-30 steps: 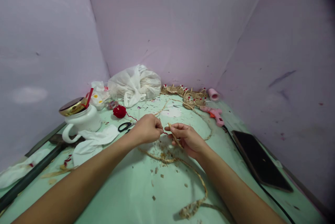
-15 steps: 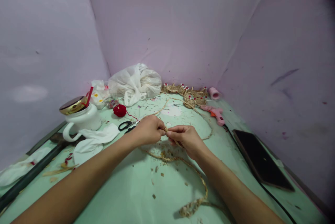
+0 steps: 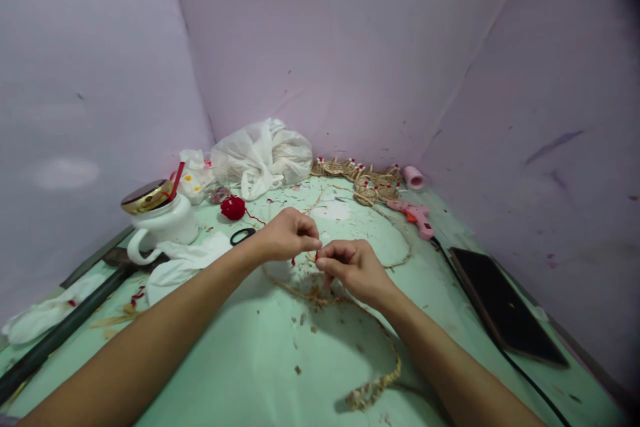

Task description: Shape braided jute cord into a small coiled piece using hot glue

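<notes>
- Apparently, the right hand pinches red yarn, nearer and rightward of the red ball; the left hand has fingertips together, grip unclear.
- Yarn work looks unfinished.
- Right of the ball: decorated rope pieces, seemingly complete; loose rope, undecorated.

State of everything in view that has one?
Left hand: pinched on yarn
Right hand: pinched on yarn
Yarn ball: wound, strand trailing
Rope: loose, curving
Mug: upright
Gold lid: tilted over mug
Scissors: mostly hidden, open or shut unclear
Glue gun: on its side
Tablet: screen dark
Bag: bunched
</notes>
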`<action>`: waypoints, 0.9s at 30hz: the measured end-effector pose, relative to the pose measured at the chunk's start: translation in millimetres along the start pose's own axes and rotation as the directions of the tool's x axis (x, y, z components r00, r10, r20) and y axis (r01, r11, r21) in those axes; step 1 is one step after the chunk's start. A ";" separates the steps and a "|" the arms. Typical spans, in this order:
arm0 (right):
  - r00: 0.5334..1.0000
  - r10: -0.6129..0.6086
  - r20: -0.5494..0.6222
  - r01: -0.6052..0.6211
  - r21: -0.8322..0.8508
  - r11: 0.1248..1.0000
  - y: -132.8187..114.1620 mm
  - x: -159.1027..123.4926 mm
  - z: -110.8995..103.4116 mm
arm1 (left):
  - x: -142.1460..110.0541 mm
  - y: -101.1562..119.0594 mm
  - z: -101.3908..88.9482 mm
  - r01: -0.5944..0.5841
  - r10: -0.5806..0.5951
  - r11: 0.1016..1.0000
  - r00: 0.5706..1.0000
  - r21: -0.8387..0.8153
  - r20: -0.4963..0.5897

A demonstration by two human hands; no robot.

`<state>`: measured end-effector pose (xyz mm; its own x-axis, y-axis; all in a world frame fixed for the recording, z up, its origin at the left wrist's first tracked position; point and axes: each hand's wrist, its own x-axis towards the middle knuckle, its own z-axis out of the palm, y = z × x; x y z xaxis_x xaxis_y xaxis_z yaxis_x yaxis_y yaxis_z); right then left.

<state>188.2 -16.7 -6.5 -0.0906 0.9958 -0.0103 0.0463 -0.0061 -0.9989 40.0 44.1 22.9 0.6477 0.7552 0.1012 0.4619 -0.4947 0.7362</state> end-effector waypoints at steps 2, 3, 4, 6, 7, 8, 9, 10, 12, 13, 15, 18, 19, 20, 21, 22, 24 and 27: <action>0.995 -0.056 -0.080 0.057 0.012 0.998 -3.3 0.4 0.9 | 2.9 -7.1 8.0 0.027 -0.030 0.998 0.999 -0.063 -0.046; 0.989 -0.074 -0.130 0.077 0.012 0.997 -3.0 1.8 0.7 | 2.6 -8.4 13.6 0.030 -0.035 0.998 0.996 -0.057 -0.078; 0.980 -0.086 -0.181 0.089 0.007 0.996 -1.6 3.8 -0.1 | 1.2 -7.9 19.8 0.033 -0.039 0.998 0.993 -0.056 -0.115; 0.958 -0.097 -0.270 0.096 -0.019 0.995 3.9 8.2 -3.0 | -4.4 -2.2 30.9 0.008 -0.005 1.000 0.983 0.015 -0.182; 0.948 -0.102 -0.301 0.094 -0.041 0.995 7.1 10.1 -5.0 | -7.7 2.0 34.7 -0.017 0.038 0.994 0.979 0.108 -0.200; 0.942 -0.109 -0.318 0.093 -0.066 0.994 10.0 11.4 -7.1 | -10.7 6.4 36.7 -0.047 0.096 0.969 0.976 0.242 -0.194; 0.940 -0.119 -0.321 0.094 -0.092 0.991 12.3 11.9 -9.0 | -13.0 10.3 36.5 -0.079 0.148 0.924 0.976 0.375 -0.160; 0.942 -0.131 -0.308 0.100 -0.116 0.988 13.8 11.5 -10.5 | -14.3 13.2 34.3 -0.115 0.189 0.866 0.976 0.487 -0.105; 0.959 -0.151 -0.242 0.120 -0.137 0.983 14.3 8.8 -11.7 | -13.6 14.8 25.3 -0.173 0.211 0.809 0.977 0.562 -0.003; 0.969 -0.151 -0.195 0.127 -0.130 0.983 13.4 6.9 -11.3 | -11.8 13.4 19.6 -0.183 0.200 0.845 0.979 0.503 0.020; 0.987 -0.131 -0.097 0.123 -0.083 0.989 10.2 2.9 -8.8 | -6.7 7.4 10.0 -0.154 0.151 0.952 0.988 0.266 0.029; 0.995 -0.093 -0.023 0.094 0.050 0.994 4.7 0.1 -3.4 | -0.2 -3.1 9.1 -0.038 0.036 0.986 0.999 -0.162 -0.015; 0.996 -0.087 -0.034 0.090 0.100 0.991 3.4 0.3 -1.8 | 0.7 -5.2 13.2 -0.007 -0.012 0.950 0.998 -0.313 -0.060; 0.995 -0.083 -0.060 0.092 0.149 0.985 2.6 1.0 -0.6 | 0.8 -6.1 18.8 0.006 -0.066 0.896 0.991 -0.444 -0.120; 0.992 -0.079 -0.097 0.096 0.192 0.977 2.3 1.9 0.3 | 0.3 -5.7 25.4 0.001 -0.115 0.842 0.978 -0.540 -0.177; 0.988 -0.071 -0.135 0.101 0.229 0.968 2.3 3.0 0.9 | -0.9 -4.3 31.9 -0.014 -0.153 0.811 0.960 -0.584 -0.236; 0.978 -0.046 -0.201 0.103 0.280 0.954 3.2 5.0 1.2 | -4.0 0.1 42.3 -0.044 -0.180 0.823 0.925 -0.566 -0.333; 0.965 -0.008 -0.262 0.091 0.308 0.947 4.9 6.4 0.7 | -7.4 5.2 47.4 -0.047 -0.172 0.871 0.903 -0.489 -0.393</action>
<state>187.1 -10.4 -11.5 0.1723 0.9850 0.0100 -0.2704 0.0571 -0.9611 66.3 15.6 -5.7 0.2675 0.9363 0.2276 0.0760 -0.2560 0.9637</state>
